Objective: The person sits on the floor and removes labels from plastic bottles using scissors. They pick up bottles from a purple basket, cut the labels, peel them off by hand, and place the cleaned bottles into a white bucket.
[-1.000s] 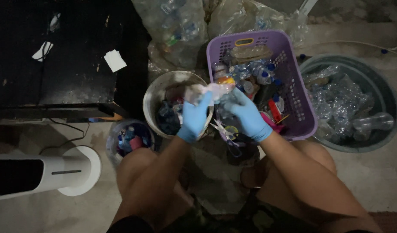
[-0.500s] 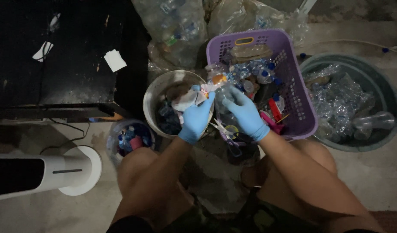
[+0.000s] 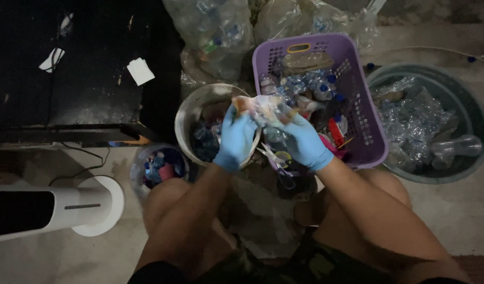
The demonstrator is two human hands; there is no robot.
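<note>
Both my hands wear blue gloves. My left hand (image 3: 235, 138) and my right hand (image 3: 304, 141) together grip a crumpled clear plastic bottle (image 3: 263, 108) with an orange end, held over the rim of a metal bowl (image 3: 194, 108). The bowl holds scraps of plastic. A purple plastic basket (image 3: 365, 126) full of clear bottles with blue caps stands just right of my hands. Scissors (image 3: 276, 162) lie on the floor below my right hand.
A round grey tub (image 3: 476, 113) of crushed clear bottles sits at the right. A small container (image 3: 160, 167) of coloured caps stands by my left knee. Bags of bottles (image 3: 215, 31) lie behind. A black cabinet (image 3: 79, 68) and a white fan base (image 3: 97, 205) are at the left.
The bottle has been turned and raised slightly between my hands, and its orange end now points left over the bowl. My hands stay in the same place.
</note>
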